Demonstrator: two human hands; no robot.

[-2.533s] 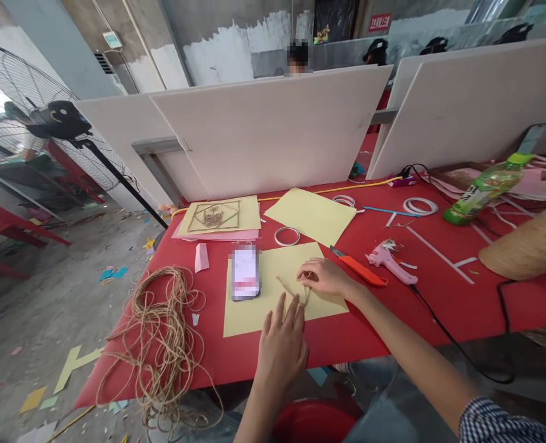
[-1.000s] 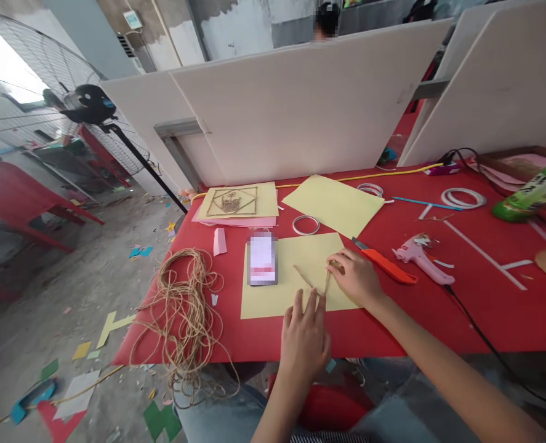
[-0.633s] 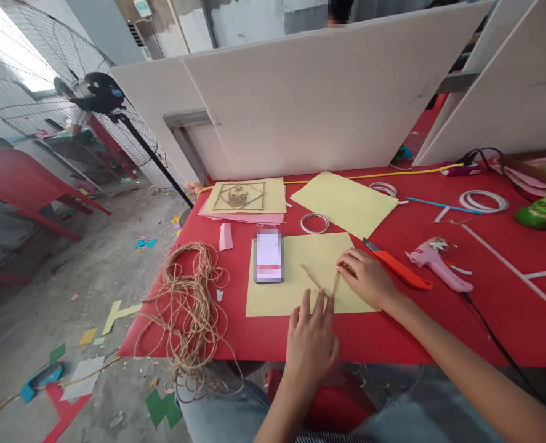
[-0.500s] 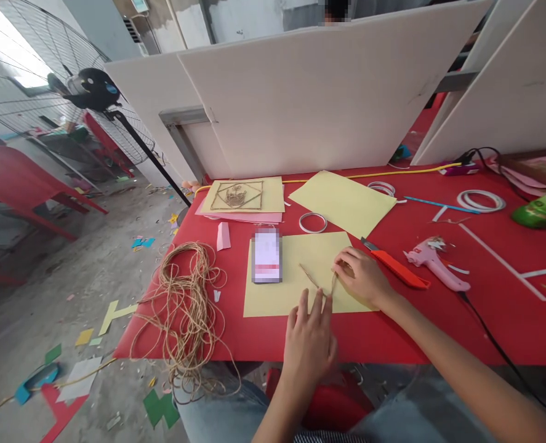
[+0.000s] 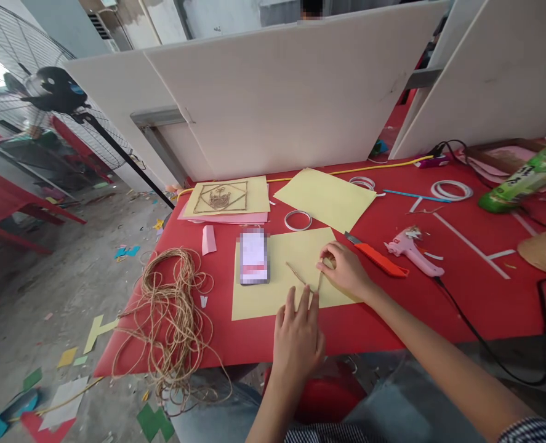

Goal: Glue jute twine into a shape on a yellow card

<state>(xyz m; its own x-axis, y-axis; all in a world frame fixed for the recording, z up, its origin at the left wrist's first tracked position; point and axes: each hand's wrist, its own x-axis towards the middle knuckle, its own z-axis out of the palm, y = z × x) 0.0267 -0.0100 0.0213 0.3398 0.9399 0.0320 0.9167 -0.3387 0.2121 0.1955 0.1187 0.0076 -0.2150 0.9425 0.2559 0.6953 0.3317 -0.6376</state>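
A yellow paper sheet [image 5: 282, 289] lies on the red table [image 5: 393, 307]. A short bent piece of jute twine [image 5: 300, 277] rests on it in a V shape. My left hand [image 5: 298, 332] lies flat, fingertips pressing the bend of the twine onto the sheet. My right hand [image 5: 344, 271] pinches the twine's right end against the paper. A phone [image 5: 253, 255] sits on the sheet's left part.
A tangle of jute twine [image 5: 168, 314] hangs over the table's left edge. An orange utility knife [image 5: 375, 258], a pink glue gun [image 5: 411, 246] with black cord, tape rings [image 5: 298, 219], more yellow sheets [image 5: 325, 198], a finished twine picture [image 5: 220, 197] and a green bottle [image 5: 522, 178] lie around. White partition boards [image 5: 277, 98] stand behind.
Both hands keep holding the twine on the sheet with only slight finger shifts. The camera view has swung, so everything sits a little further left in the frame.
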